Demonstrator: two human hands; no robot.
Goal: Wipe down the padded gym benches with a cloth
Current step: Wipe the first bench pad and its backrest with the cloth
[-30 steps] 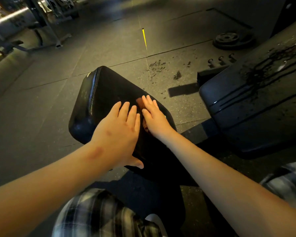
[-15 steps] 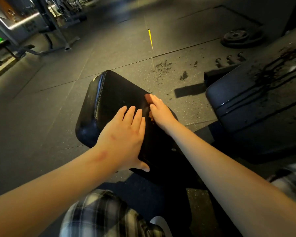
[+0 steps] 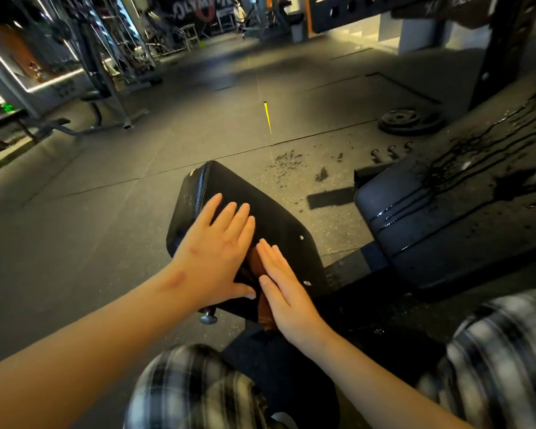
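Now the open right hand [image 3: 287,297] is pressing the brown cloth [image 3: 255,262] at the near end of the seat pad [image 3: 260,196], having dragged it back from the far edge, while the open left hand [image 3: 217,255] is bracing the pad, so one pass is likely ending

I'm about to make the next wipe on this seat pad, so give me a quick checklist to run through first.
1. Cloth under right hand: ok, flat fingers press it.
2. Left hand steadying seat pad: ok, lies flat on it.
3. Far end of seat pad wiped: cannot tell.
4. Back pad dry: not ok, liquid streaks run down it.
5. Cloth clean: cannot tell, mostly hidden.
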